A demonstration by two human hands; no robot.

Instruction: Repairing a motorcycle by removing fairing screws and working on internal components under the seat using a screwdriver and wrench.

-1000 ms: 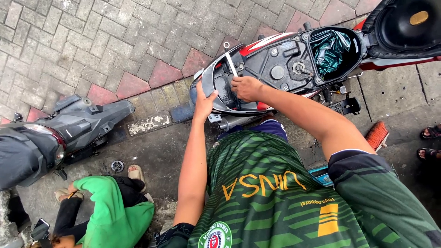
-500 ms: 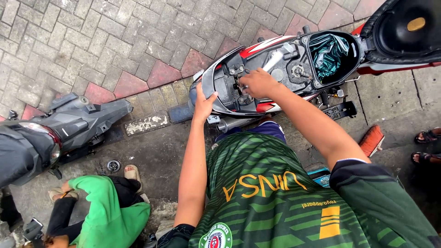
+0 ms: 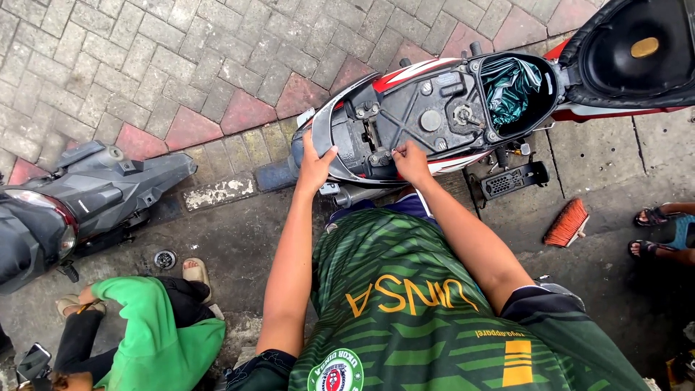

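Note:
A scooter's rear body (image 3: 434, 116), with black inner panels and red and white trim, stands in front of me with its seat (image 3: 637, 51) swung open. My left hand (image 3: 315, 165) rests flat on the tail end of the body. My right hand (image 3: 410, 161) pinches a small part at the near edge of the frame; what it holds is too small to tell. A dark green plastic bag (image 3: 510, 83) fills the storage well under the seat.
A grey scooter (image 3: 79, 199) lies to the left. A person in a green top (image 3: 152, 333) crouches at lower left. An orange brush (image 3: 567, 222) lies on the ground at right, beside another person's sandalled feet (image 3: 659, 232). Brick paving is beyond.
My right hand has come back from the middle of the frame to its near edge. A white strip that lay by that hand is gone from view. My left hand stays on the tail.

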